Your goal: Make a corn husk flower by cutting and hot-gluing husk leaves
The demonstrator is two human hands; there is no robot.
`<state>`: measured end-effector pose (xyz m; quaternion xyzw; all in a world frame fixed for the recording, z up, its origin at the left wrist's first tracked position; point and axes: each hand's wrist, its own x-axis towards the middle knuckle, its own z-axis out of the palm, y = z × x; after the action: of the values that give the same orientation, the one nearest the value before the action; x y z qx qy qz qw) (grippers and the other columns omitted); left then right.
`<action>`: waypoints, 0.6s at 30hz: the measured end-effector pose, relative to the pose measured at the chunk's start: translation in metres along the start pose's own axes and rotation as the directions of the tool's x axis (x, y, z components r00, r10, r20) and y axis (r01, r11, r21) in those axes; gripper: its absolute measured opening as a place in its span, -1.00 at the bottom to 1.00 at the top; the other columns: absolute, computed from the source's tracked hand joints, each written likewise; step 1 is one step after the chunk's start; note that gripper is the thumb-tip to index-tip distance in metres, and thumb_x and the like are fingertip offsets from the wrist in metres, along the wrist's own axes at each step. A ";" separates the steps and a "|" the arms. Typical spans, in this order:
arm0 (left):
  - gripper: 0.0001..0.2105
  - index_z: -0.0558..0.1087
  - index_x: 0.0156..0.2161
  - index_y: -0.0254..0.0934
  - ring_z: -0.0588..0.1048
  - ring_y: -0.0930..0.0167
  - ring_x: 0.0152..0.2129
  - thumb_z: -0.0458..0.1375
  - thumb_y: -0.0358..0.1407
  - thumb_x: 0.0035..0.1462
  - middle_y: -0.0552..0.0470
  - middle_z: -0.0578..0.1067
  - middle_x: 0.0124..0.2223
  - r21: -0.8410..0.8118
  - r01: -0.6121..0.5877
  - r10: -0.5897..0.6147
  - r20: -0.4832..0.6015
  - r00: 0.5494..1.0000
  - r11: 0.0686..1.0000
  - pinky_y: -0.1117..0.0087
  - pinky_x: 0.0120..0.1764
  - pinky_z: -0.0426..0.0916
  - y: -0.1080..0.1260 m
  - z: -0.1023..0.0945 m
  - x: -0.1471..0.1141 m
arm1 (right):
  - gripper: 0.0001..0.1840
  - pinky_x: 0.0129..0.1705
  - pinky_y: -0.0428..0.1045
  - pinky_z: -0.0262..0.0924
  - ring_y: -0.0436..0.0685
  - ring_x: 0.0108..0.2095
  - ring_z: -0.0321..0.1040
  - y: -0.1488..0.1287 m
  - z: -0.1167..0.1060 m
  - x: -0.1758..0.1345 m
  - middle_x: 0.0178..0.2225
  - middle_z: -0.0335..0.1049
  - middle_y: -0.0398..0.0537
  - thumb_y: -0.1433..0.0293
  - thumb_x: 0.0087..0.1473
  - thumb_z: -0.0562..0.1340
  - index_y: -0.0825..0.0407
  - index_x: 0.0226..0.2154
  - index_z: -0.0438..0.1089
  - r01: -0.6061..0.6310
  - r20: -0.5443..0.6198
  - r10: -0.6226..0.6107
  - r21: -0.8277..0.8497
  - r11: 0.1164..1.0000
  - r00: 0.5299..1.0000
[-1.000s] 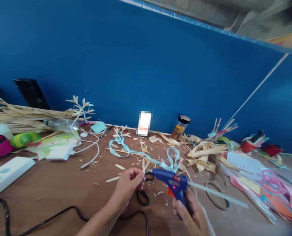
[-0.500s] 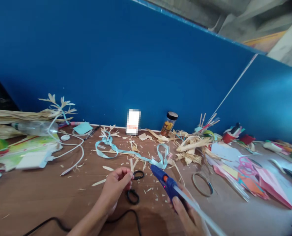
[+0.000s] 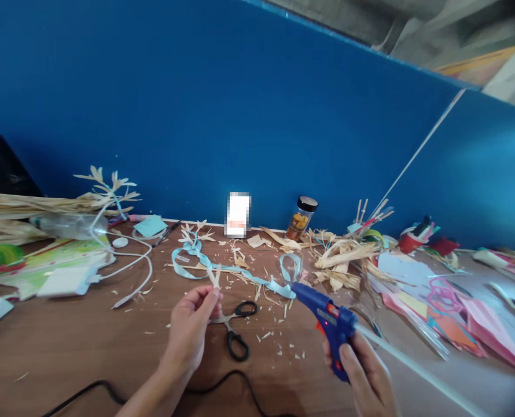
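Note:
Between thumb and fingers, my left hand [image 3: 192, 324] pinches a small pale strip of dried husk [image 3: 214, 277], split in two at its top. My right hand [image 3: 361, 370] grips a blue hot glue gun [image 3: 327, 315], its nozzle pointing up and left; a long clear glue stick [image 3: 418, 368] sticks out of its back. Black-handled scissors [image 3: 235, 330] lie on the table just right of my left hand, their blades partly hidden by it. Behind both hands a light blue ribbon [image 3: 244, 272] curls across the table, with a husk flower [image 3: 195, 233] at its left end.
A jar with a black lid [image 3: 301, 219] stands near the blue partition [image 3: 197, 104]. Dried husks [image 3: 344, 258] are heaped at the right, beside coloured paper [image 3: 452, 324]. A white charger [image 3: 66, 281] with its cable lies left. A black cord [image 3: 223, 379] crosses the front.
My right hand has moved right with the glue gun, away from my left hand. My left hand has shifted left and up with the husk strip, uncovering more of the scissors.

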<state>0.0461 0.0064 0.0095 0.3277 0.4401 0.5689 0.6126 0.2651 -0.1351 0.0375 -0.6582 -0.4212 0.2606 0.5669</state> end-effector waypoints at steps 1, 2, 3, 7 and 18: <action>-0.82 0.41 -0.44 -0.29 0.33 0.58 -0.64 0.26 -0.24 -0.16 0.16 0.45 -0.53 -0.033 -0.031 0.029 -0.038 0.999 0.999 0.57 -0.51 0.24 0.003 -0.001 0.002 | -0.65 -0.43 -0.09 0.27 0.08 -0.51 0.33 0.001 -0.003 0.000 -0.48 0.43 -0.02 0.11 -0.03 0.17 0.06 -0.38 0.40 -0.007 -0.027 0.007 -0.002 1.000 1.000; -0.82 0.41 -0.43 -0.29 0.33 0.59 -0.64 0.27 -0.25 -0.17 0.17 0.45 -0.53 -0.060 -0.057 0.053 -0.069 0.996 0.997 0.58 -0.51 0.24 0.005 -0.002 0.003 | -0.65 -0.43 -0.09 0.28 0.08 -0.51 0.33 0.003 -0.007 0.000 -0.49 0.44 -0.03 0.11 -0.04 0.18 0.06 -0.37 0.41 -0.013 -0.035 0.012 -0.007 1.000 0.999; -0.82 0.41 -0.43 -0.28 0.33 0.60 -0.64 0.27 -0.26 -0.17 0.17 0.45 -0.53 -0.085 -0.079 0.071 -0.095 0.993 0.993 0.59 -0.51 0.24 0.008 -0.003 0.004 | -0.65 -0.44 -0.09 0.29 0.08 -0.52 0.33 0.006 -0.010 0.000 -0.49 0.44 -0.03 0.11 -0.05 0.20 0.06 -0.37 0.42 -0.013 -0.035 0.012 -0.015 1.000 0.999; -0.84 0.41 -0.44 -0.29 0.33 0.61 -0.65 0.28 -0.29 -0.17 0.17 0.45 -0.53 -0.132 -0.086 0.071 -0.115 0.991 0.987 0.61 -0.53 0.23 0.013 -0.004 0.005 | -0.66 -0.44 -0.09 0.32 0.10 -0.50 0.35 0.013 -0.023 0.001 -0.49 0.45 -0.01 0.12 -0.07 0.21 0.06 -0.42 0.44 0.011 -0.034 -0.013 -0.070 0.997 0.999; -0.83 0.43 -0.47 -0.30 0.36 0.59 -0.65 0.31 -0.35 -0.25 0.16 0.47 -0.56 -0.237 -0.148 0.096 -0.218 0.971 0.960 0.60 -0.55 0.26 0.028 -0.005 0.009 | -0.68 -0.39 -0.11 0.31 0.09 -0.46 0.36 -0.008 -0.020 -0.003 -0.47 0.46 -0.04 0.12 -0.05 0.20 0.03 -0.37 0.43 0.026 -0.158 -0.031 -0.033 0.999 0.987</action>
<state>0.0299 0.0187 0.0308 0.2140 0.4037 0.6876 0.5644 0.2782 -0.1480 0.0490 -0.6795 -0.3880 0.1928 0.5921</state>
